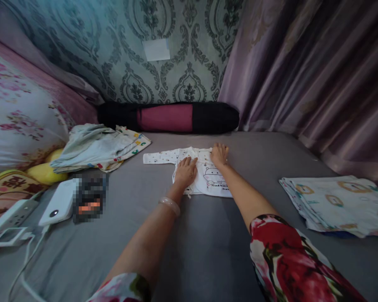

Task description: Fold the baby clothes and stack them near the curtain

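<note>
Head cam: wht shirt (204,181) under L fingers (186,161) & curled R fingers (219,148).

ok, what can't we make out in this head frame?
All head view:
Shirt: part of its front is covered by the left hand.
Lettering: small, and its right end runs behind the right forearm.
Right hand: curled fingers hide whether they grip fabric.
Pixelated item: masked by mosaic.
Power strip: one end cut off, left edge.
Folded cloth: cut off, right edge.
</note>
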The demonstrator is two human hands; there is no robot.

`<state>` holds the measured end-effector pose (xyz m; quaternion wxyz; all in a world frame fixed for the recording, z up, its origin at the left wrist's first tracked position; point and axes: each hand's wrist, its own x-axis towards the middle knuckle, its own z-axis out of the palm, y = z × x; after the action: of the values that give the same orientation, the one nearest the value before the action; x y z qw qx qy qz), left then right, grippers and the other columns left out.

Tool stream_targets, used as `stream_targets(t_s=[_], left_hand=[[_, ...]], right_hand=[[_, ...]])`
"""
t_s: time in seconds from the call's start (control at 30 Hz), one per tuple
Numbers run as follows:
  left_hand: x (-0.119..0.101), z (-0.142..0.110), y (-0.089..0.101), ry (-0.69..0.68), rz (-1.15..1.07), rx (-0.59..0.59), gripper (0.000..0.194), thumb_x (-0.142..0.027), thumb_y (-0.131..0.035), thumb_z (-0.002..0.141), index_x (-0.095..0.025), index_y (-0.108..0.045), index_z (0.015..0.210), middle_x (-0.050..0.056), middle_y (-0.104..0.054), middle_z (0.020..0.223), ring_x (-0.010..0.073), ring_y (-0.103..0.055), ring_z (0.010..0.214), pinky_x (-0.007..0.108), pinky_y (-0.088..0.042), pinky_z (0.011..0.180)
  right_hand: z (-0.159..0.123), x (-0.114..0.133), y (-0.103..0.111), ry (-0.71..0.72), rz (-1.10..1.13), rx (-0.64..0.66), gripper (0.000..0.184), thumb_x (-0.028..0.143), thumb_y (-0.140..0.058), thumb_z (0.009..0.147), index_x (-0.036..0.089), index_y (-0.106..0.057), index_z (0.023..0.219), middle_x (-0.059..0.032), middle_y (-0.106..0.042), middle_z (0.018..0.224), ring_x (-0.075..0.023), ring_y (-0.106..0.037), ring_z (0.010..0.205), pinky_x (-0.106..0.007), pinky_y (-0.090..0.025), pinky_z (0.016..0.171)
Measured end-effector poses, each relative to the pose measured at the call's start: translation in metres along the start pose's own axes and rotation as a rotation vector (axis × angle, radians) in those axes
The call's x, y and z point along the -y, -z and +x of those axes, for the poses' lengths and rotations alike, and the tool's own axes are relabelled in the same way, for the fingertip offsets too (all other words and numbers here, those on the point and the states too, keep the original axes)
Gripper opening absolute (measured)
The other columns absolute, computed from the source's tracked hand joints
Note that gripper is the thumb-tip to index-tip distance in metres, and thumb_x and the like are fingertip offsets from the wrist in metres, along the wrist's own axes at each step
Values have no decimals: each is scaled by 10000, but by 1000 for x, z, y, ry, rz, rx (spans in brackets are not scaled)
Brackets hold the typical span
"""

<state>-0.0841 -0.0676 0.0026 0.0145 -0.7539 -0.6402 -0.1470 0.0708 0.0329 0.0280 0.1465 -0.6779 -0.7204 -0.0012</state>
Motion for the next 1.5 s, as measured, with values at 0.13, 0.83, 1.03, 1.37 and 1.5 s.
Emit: stream_targets(t_s=[0.13,0.83,1.03,1.37,1.5], left_hand=[[1,0,-2,1,-4,-7,474,-281,-348,973,-223,-431,1436,111,-470,1451,260,-396,1352,432,-334,1116],[-3,0,1,163,-9,-74,485,-371,-402,943,-48,-525,1284,205,-488,1415,320,-383,1362,441,-252,1152],[-1,3,-1,190,-42,24,670,-337,-451,879,-8,-338,1452,234,-372,1512,327,-294,1430,436,-208,1169],[10,12,-4,197,-352,-65,503,-290,-541,794,-121,-561,1267,179,-561,1333,316,-463,1288,448,-328,1099],[20,24,-5,281,-610,-61,349,-175,-522,744,-138,-667,1059,130,-669,1128,276,-588,1117,402,-438,1000]], right_hand=[[-20,3,-2,171,-17,29,508,321,-283,990,79,-444,1407,-179,-433,1476,-295,-300,1394,-469,-127,1149],[-31,26,0,261,126,151,555,373,-208,1009,132,-360,1485,-156,-295,1568,-291,-189,1463,-610,-60,1151],[-29,59,-4,543,283,330,567,351,-165,1011,132,-343,1503,-86,-292,1579,-193,-171,1478,-448,-18,1202],[-5,67,-20,368,386,469,594,348,-86,1019,112,-332,1505,-102,-276,1582,-171,-182,1476,-387,-93,1201],[-5,68,-21,334,380,462,583,335,-92,1019,123,-331,1507,-86,-276,1583,-159,-184,1474,-368,-93,1200]])
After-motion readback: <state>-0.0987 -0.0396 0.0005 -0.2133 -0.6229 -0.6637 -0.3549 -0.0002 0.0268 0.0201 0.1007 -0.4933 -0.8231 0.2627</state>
